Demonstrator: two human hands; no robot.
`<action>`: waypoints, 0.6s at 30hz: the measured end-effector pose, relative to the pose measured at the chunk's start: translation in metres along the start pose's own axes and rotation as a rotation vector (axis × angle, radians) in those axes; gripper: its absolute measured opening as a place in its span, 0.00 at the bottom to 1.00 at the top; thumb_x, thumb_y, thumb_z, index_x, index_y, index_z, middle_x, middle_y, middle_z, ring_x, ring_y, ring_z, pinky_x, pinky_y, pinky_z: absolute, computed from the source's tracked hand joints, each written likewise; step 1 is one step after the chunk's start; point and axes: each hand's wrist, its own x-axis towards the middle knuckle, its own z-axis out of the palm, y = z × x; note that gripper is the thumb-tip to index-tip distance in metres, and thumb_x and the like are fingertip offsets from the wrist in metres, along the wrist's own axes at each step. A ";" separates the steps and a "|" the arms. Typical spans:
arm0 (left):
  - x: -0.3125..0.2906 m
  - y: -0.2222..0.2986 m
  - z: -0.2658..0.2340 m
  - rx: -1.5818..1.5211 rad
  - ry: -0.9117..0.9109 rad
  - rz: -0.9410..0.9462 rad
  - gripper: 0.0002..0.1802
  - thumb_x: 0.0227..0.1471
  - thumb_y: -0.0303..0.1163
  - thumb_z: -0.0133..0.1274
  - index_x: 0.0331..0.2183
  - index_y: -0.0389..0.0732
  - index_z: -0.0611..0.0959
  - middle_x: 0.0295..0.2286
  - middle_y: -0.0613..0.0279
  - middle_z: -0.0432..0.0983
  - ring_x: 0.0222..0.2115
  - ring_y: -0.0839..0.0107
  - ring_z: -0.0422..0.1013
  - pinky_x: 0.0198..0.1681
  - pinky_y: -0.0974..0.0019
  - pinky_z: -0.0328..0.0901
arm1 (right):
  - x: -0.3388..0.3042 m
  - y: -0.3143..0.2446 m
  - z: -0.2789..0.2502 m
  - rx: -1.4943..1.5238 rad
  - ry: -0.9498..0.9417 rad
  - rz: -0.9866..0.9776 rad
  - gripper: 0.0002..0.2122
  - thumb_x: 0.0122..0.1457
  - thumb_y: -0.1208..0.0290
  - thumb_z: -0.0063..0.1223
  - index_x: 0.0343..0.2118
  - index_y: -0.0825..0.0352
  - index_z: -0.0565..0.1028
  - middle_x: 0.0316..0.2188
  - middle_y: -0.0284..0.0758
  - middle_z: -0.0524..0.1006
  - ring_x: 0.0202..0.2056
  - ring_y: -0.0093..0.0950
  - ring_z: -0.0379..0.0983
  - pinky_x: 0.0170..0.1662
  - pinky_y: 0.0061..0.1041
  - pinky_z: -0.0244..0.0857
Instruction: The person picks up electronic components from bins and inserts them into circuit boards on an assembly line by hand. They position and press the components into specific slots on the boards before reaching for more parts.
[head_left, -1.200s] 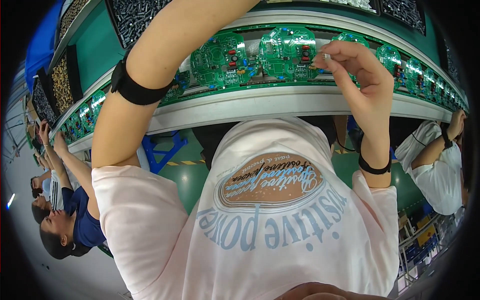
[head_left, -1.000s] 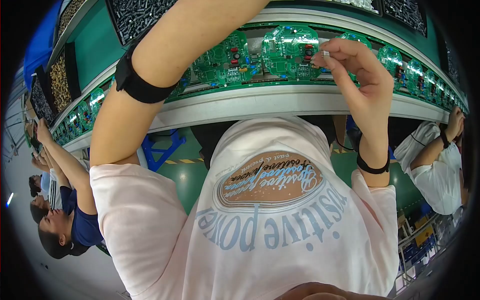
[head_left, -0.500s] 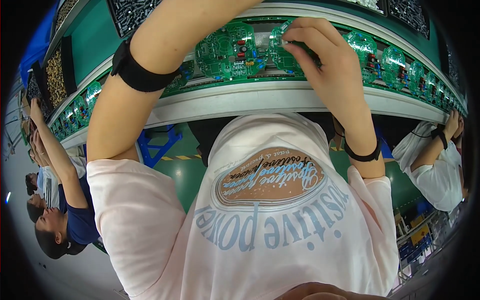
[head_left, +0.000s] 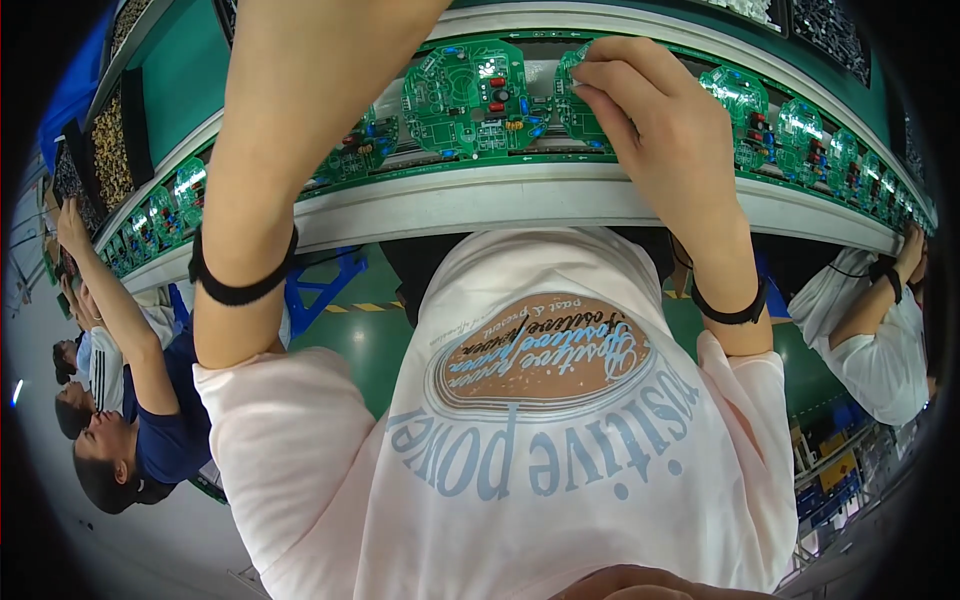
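Working over a green, curved-edge printed circuit board [head_left: 577, 122], right hand [head_left: 662, 118] in view, left hand beyond the upper edge.

The right hand's thumb and fingertips are close together at the board's upper part; whether they pinch anything cannot be told. The board, partly covered by this hand, lies behind a silver-grey metal rail [head_left: 480, 197]; just left is a second green circuit board [head_left: 440, 95] with red, blue and black components. A bare left forearm [head_left: 300, 100] crosses the line; its hand's grip cannot be determined.
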 end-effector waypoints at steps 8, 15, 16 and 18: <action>-0.064 -0.050 -0.002 -0.307 -0.081 -0.387 0.09 0.59 0.24 0.60 0.42 0.34 0.86 0.35 0.61 0.84 0.36 0.71 0.81 0.40 0.70 0.74 | 0.002 0.002 -0.003 -0.010 -0.004 -0.036 0.07 0.57 0.76 0.64 0.39 0.64 0.82 0.41 0.31 0.80 0.37 0.34 0.79 0.36 0.28 0.73; -0.089 -0.051 0.001 -0.270 -0.083 -0.522 0.09 0.60 0.25 0.60 0.42 0.35 0.86 0.36 0.57 0.86 0.37 0.75 0.83 0.39 0.74 0.74 | -0.001 0.017 -0.052 0.091 -0.045 0.017 0.14 0.58 0.82 0.62 0.48 0.66 0.81 0.48 0.33 0.82 0.43 0.27 0.80 0.43 0.24 0.73; -0.083 -0.051 0.003 -0.243 -0.097 -0.506 0.08 0.59 0.25 0.60 0.42 0.36 0.86 0.36 0.58 0.86 0.36 0.74 0.83 0.39 0.73 0.74 | -0.004 0.031 -0.078 0.057 -0.052 0.039 0.16 0.58 0.83 0.62 0.49 0.67 0.81 0.49 0.33 0.82 0.44 0.25 0.79 0.45 0.23 0.73; -0.083 -0.047 0.003 -0.141 -0.096 -0.501 0.07 0.58 0.25 0.61 0.40 0.37 0.87 0.35 0.58 0.86 0.34 0.72 0.83 0.38 0.72 0.74 | -0.004 0.070 -0.116 -0.057 -0.033 0.075 0.16 0.60 0.83 0.59 0.51 0.68 0.80 0.48 0.33 0.82 0.45 0.25 0.80 0.48 0.23 0.73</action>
